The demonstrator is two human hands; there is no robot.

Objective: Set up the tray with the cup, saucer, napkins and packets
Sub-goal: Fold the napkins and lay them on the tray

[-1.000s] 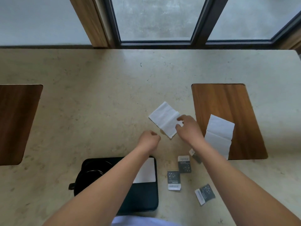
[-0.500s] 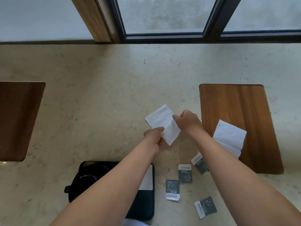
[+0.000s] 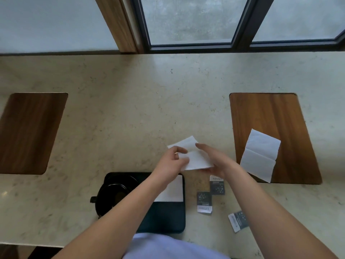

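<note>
A white napkin (image 3: 194, 157) is held above the counter between both hands. My left hand (image 3: 169, 165) pinches its left edge and my right hand (image 3: 214, 161) supports it from the right and underneath. Below them lies a black tray (image 3: 168, 219) holding a black cup on a black saucer (image 3: 113, 193) at its left and a folded white napkin (image 3: 172, 191) at its right, partly hidden by my left forearm. Three dark packets lie right of the tray: one (image 3: 204, 201), one (image 3: 217, 186) and one (image 3: 238, 220). Another white napkin (image 3: 260, 156) rests unfolded on the right wooden panel.
The pale stone counter (image 3: 121, 118) has a wooden inset panel on the right (image 3: 270, 113) and one on the left (image 3: 28, 131). A window with dark frames (image 3: 190, 43) runs behind the counter's far edge. The near counter edge is just below the tray.
The napkin has been lifted off the counter and drawn nearer to me. My left hand came up and took hold of its left edge, while my right hand shifted under it.
</note>
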